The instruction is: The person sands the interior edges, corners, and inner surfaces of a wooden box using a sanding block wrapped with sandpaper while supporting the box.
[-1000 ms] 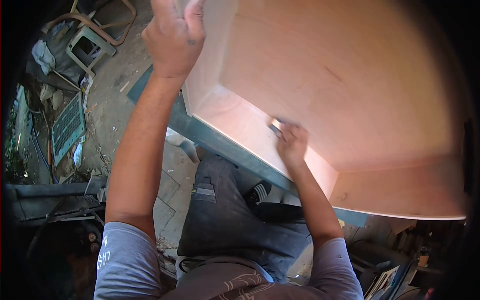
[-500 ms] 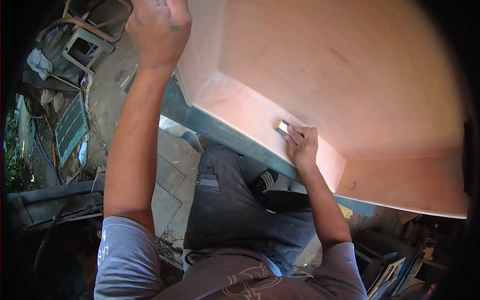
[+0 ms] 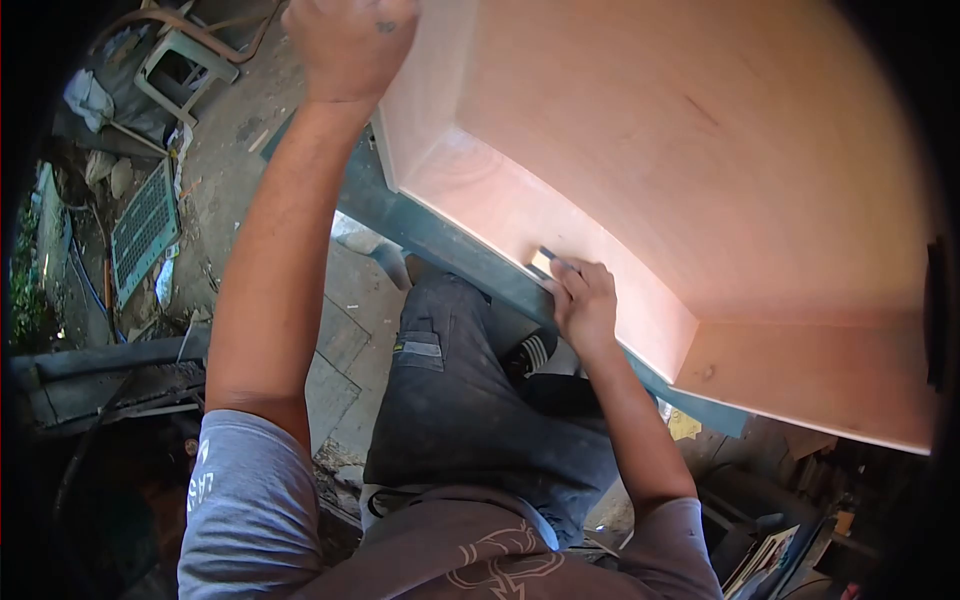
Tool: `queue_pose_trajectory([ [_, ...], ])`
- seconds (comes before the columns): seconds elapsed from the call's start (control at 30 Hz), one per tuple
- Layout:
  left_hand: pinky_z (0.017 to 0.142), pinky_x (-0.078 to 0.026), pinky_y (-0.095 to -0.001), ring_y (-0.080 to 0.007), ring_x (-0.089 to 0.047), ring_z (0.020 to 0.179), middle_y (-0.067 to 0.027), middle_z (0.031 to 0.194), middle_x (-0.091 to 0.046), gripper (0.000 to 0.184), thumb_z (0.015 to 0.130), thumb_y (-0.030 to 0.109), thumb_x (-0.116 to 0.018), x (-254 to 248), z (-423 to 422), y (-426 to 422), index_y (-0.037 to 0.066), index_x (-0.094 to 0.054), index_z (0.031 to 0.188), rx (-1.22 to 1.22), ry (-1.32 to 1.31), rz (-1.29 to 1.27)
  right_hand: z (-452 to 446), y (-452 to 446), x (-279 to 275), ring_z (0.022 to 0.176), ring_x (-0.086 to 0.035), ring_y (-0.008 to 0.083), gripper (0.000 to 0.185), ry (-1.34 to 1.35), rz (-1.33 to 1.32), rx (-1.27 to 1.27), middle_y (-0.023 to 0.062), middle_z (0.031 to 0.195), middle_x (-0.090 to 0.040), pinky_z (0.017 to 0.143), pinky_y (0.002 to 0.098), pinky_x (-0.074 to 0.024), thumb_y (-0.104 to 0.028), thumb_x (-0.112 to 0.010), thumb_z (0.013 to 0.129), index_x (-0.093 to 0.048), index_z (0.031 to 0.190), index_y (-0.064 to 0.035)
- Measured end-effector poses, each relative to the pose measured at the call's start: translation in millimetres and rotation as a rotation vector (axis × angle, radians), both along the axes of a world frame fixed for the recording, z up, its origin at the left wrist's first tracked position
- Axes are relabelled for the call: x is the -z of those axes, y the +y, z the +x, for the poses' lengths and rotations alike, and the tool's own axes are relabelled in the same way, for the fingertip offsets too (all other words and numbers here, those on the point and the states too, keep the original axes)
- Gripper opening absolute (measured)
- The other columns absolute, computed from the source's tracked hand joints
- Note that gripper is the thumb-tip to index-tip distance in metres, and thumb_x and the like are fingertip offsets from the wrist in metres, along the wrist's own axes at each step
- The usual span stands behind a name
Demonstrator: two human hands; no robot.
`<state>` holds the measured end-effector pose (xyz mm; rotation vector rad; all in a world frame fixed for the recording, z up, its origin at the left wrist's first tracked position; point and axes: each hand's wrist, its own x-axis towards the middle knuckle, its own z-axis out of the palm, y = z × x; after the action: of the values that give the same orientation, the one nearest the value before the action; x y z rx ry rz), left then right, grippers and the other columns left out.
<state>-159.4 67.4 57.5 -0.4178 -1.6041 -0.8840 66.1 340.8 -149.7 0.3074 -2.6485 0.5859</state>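
A large open wooden box [image 3: 620,170], with a smooth pinkish-brown inside, lies tilted across the upper right. My right hand [image 3: 585,300] is closed on a small pale block with a dark edge [image 3: 543,262], which looks like a sanding block. The block rests on the inner face of the box's near side wall [image 3: 500,195], close to its outer edge. My left hand [image 3: 352,45] is up at the top edge of the view, curled into a fist beside the box's left wall. Whatever its fingers hold is hidden or cut off.
A dark green support [image 3: 440,245] lies under the box. On the ground at left are a plastic stool [image 3: 185,75], a green plastic grate [image 3: 145,235] and a pale bag [image 3: 90,100]. My legs [image 3: 450,400] are below the box's near edge. Boards [image 3: 765,560] lean at lower right.
My right hand has slid the block a little left and toward the box's near edge. My left hand appears higher and further right as the view has shifted slightly.
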Motion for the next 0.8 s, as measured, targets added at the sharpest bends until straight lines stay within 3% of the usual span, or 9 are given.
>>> queue_pose_trajectory([
  [0.1,0.071,-0.051,-0.0549,-0.0525,-0.066,0.088,-0.0290,0.092,-0.068,0.027,0.099,0.022,-0.067,0,1,1,0.003,-0.053,0.114,-0.056,-0.009,-0.011,-12,-25,5,0.093,-0.066,0.0333,0.029,0.070,-0.005,0.017,0.0125,0.107,-0.072,0.084,0.0447,-0.0528,-0.006,-0.081,0.078,-0.075,0.106,-0.0060],
  [0.2,0.070,-0.052,-0.0552,-0.0527,-0.066,0.086,-0.0290,0.090,-0.068,0.027,0.099,0.022,-0.068,-1,1,0,0.004,-0.053,0.113,-0.076,-0.010,-0.005,-72,-89,8,0.100,-0.064,0.0324,0.024,0.091,0.012,-0.041,0.0105,0.106,-0.071,0.089,0.0461,-0.0503,-0.016,-0.076,0.084,-0.074,0.106,-0.0068],
  [0.3,0.070,-0.052,-0.0552,-0.0522,-0.066,0.087,-0.0293,0.091,-0.067,0.027,0.099,0.022,-0.068,-4,3,-6,0.003,-0.053,0.111,-0.048,-0.051,-0.010,-92,-110,4,0.103,-0.063,0.0319,0.023,0.035,-0.063,-0.064,0.0101,0.106,-0.071,0.090,0.0455,-0.0499,-0.017,-0.075,0.085,-0.074,0.106,-0.0067],
  [0.43,0.069,-0.051,-0.0564,-0.0521,-0.066,0.084,-0.0288,0.088,-0.067,0.028,0.098,0.022,-0.069,0,3,-3,0.003,-0.053,0.111,-0.018,-0.009,0.013,-26,-26,7,0.097,-0.065,0.0328,0.030,0.073,0.003,-0.038,0.0119,0.109,-0.072,0.089,0.0458,-0.0509,-0.013,-0.079,0.078,-0.076,0.108,-0.0066],
  [0.5,0.066,-0.050,-0.0573,-0.0517,-0.066,0.080,-0.0275,0.083,-0.068,0.028,0.098,0.022,-0.069,0,8,1,0.004,-0.052,0.111,-0.074,-0.040,0.014,11,7,0,0.090,-0.066,0.0330,0.029,0.057,-0.011,0.008,0.0119,0.106,-0.072,0.082,0.0441,-0.0534,-0.006,-0.082,0.074,-0.077,0.103,-0.0048],
  [0.57,0.064,-0.050,-0.0576,-0.0517,-0.066,0.079,-0.0271,0.082,-0.068,0.028,0.098,0.022,-0.069,0,6,-1,0.004,-0.052,0.110,-0.093,-0.037,0.014,16,6,1,0.089,-0.066,0.0330,0.031,0.041,0.009,-0.008,0.0126,0.106,-0.072,0.081,0.0438,-0.0531,-0.004,-0.082,0.073,-0.077,0.104,-0.0049],
  [0.7,0.062,-0.050,-0.0579,-0.0519,-0.066,0.078,-0.0274,0.081,-0.067,0.029,0.097,0.021,-0.070,0,8,-1,0.004,-0.051,0.110,-0.085,-0.055,0.045,-51,-66,15,0.097,-0.064,0.0324,0.028,0.177,0.030,-0.052,0.0128,0.104,-0.070,0.088,0.0451,-0.0509,-0.013,-0.079,0.080,-0.075,0.106,-0.0069],
  [0.8,0.063,-0.050,-0.0583,-0.0521,-0.066,0.077,-0.0275,0.081,-0.067,0.030,0.096,0.021,-0.070,-2,10,-2,0.004,-0.050,0.111,-0.104,-0.041,0.023,-95,-118,13,0.100,-0.063,0.0322,0.026,0.134,0.003,-0.105,0.0118,0.102,-0.068,0.091,0.0458,-0.0495,-0.017,-0.076,0.082,-0.074,0.107,-0.0077],
])
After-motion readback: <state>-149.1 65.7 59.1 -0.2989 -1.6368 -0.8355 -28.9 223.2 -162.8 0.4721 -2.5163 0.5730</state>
